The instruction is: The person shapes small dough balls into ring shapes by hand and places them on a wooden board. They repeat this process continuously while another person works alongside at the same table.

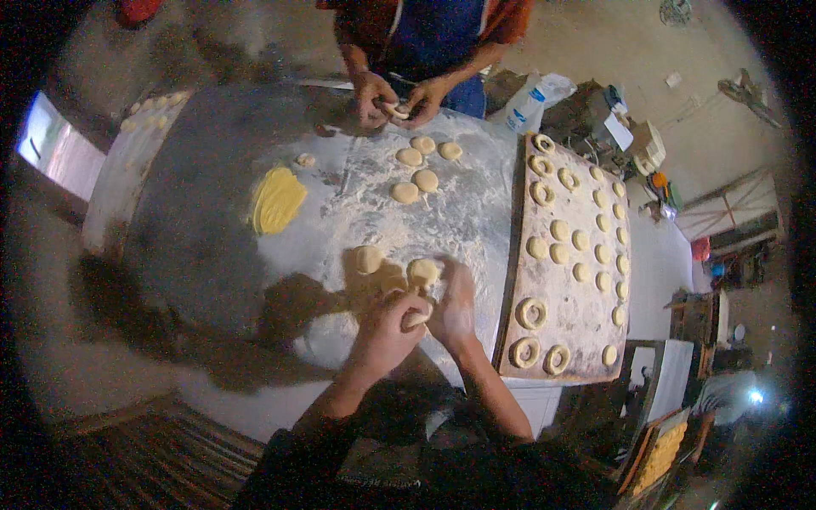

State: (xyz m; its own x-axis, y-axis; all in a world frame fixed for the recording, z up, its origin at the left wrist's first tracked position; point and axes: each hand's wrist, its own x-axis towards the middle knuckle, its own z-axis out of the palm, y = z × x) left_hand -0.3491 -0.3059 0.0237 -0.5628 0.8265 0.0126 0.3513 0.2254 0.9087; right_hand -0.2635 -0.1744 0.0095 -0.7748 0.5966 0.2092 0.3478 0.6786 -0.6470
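Near the front of the floury metal table, my left hand (387, 331) has its fingers closed on a small piece of pale dough (416, 318). My right hand (452, 306) is just to the right of it, fingers loosely curved and apart, beside the held dough; whether it touches the dough is unclear. Just beyond my hands lie flat dough rounds (422, 270), one more (368, 259) at upper left. Several others (426, 180) sit farther back in the flour. A yellow smear of fat or batter (279, 200) is at the left.
A co-worker's hands (397, 100) hold dough at the far edge. Along the right, a wooden board (557, 331) carries dough rings and rounds. Another tray (109, 204) with dough stands at far left. Bags (531, 102) and clutter sit at back right; another person (714, 399) is at lower right.
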